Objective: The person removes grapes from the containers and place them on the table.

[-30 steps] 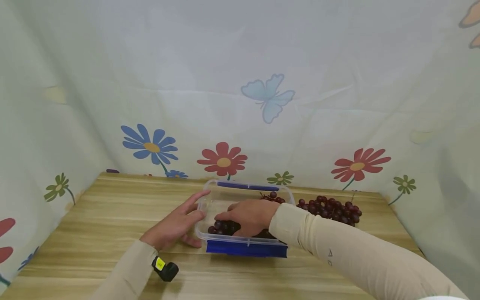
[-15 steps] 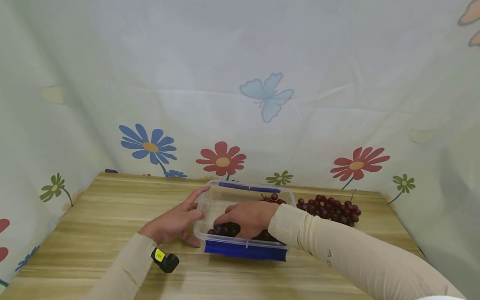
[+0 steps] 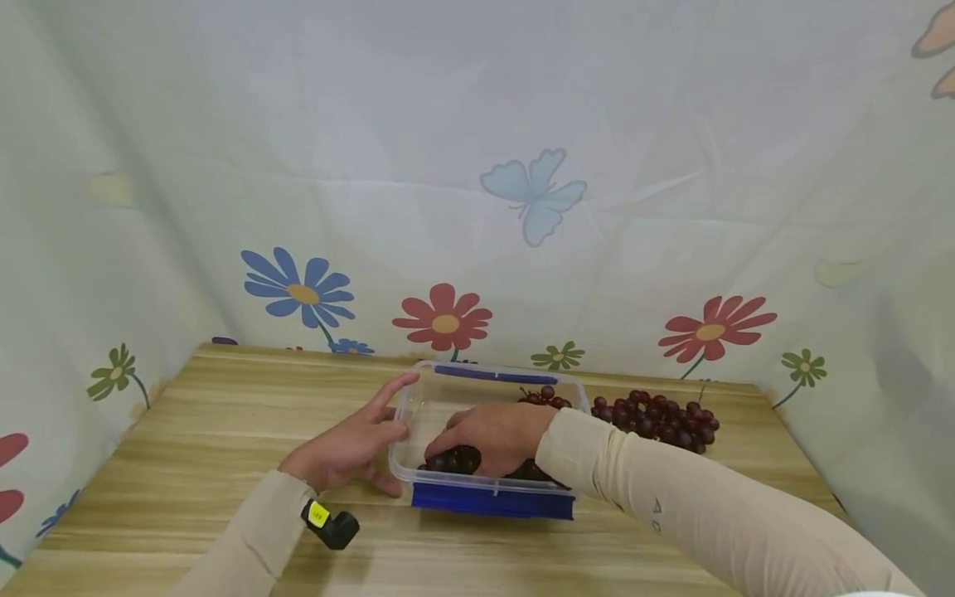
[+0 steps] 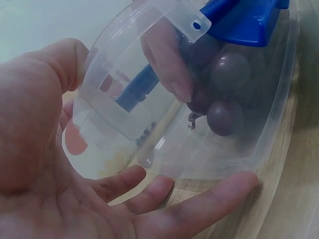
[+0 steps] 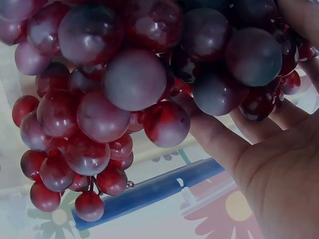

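Observation:
A clear plastic box (image 3: 448,478) with blue latch flaps (image 3: 492,502) stands without a lid in the middle of the wooden table. Inside it lies a bunch of dark red grapes (image 3: 457,459), partly covered by my right hand (image 3: 488,435). The fingers of that hand curl under and round the grapes (image 5: 134,79), as the right wrist view shows. At the box's left side, my left hand (image 3: 346,444) is spread, its thumb and fingers touching the wall (image 4: 214,159). Several grapes show through that wall.
Another bunch of grapes (image 3: 656,419) lies on the table (image 3: 246,406) to the right of the box. A white cloth backdrop (image 3: 358,207) printed with flowers and a butterfly rises behind and on both sides.
My right hand has shifted slightly in the box, and its fingers now sit closer round the grapes. The left hand stays at the box's side.

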Motion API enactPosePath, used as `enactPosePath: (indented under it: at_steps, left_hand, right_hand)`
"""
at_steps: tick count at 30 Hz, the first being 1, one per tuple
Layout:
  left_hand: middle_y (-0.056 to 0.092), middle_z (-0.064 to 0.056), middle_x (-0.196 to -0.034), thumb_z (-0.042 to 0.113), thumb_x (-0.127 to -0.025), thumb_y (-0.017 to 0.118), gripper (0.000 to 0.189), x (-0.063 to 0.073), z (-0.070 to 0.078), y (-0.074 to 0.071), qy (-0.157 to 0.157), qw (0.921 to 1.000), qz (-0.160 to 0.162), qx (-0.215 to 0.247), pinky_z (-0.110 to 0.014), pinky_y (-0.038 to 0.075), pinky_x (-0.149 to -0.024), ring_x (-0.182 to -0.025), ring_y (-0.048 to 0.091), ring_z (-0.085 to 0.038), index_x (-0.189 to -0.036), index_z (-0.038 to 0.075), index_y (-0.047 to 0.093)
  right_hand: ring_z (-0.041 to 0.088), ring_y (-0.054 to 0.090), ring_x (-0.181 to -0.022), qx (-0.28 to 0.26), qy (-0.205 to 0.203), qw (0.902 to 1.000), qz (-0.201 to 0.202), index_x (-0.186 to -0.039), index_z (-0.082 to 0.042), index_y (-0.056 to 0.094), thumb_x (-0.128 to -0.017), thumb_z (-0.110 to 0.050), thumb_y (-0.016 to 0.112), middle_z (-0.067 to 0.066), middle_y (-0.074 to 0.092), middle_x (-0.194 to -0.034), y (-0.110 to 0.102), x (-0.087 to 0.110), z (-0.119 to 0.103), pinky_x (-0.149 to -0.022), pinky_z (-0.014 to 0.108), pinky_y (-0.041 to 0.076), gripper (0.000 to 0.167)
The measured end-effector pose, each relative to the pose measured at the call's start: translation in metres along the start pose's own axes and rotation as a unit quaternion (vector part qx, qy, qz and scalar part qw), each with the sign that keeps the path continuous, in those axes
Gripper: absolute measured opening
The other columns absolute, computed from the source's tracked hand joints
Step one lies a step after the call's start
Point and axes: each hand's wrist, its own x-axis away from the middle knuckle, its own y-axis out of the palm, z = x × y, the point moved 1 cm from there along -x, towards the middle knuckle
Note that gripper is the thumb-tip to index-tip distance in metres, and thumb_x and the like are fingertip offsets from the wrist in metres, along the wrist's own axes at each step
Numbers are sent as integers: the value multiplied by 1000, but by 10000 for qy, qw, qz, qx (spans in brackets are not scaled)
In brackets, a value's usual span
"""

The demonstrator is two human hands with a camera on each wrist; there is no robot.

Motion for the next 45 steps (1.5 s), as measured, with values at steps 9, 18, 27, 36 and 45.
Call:
enactPosePath:
  at_steps: [9,18,27,36,45]
  left_hand:
    - [28,-22,-160,8,-102,48,80,0,-1,2,43,10000,22,67,-62,64,-72,-120,57,-42,-160,51,15]
    - [29,-22,-164,9,-103,49,78,3,0,2,57,9999,65,55,-62,64,-73,-120,59,-41,-161,51,18]
    - [41,-25,-160,14,-101,55,75,5,3,3,118,9978,529,-369,-56,66,-72,-111,65,-36,-161,47,26]
    - [46,-26,-157,18,-101,57,70,5,3,5,242,9952,787,-526,-52,67,-73,-110,67,-35,-161,43,31]
    - [53,-23,-153,17,-100,59,71,7,7,5,213,9954,805,-483,-51,67,-72,-114,66,-35,-162,39,32]
  right_hand:
    - [7,62,-103,-172,-31,9998,84,-145,-38,60,-91,-12,79,-3,65,-132,1,0,1,-94,21,56,63]
    - [7,60,-99,-145,-93,9997,178,-143,-37,62,-90,-12,80,-2,64,-129,1,1,0,-93,20,56,61]
    - [7,61,-107,-99,-154,9997,184,-144,-37,61,-90,-13,80,-2,64,-134,2,0,1,-99,22,56,62]
    - [8,62,-110,-106,-158,9996,186,-144,-37,61,-90,-12,80,-3,64,-136,2,-1,2,-101,24,57,63]
    - [9,63,-112,-121,-118,9998,67,-147,-38,58,-92,-13,79,-2,63,-138,1,-1,2,-100,23,56,63]
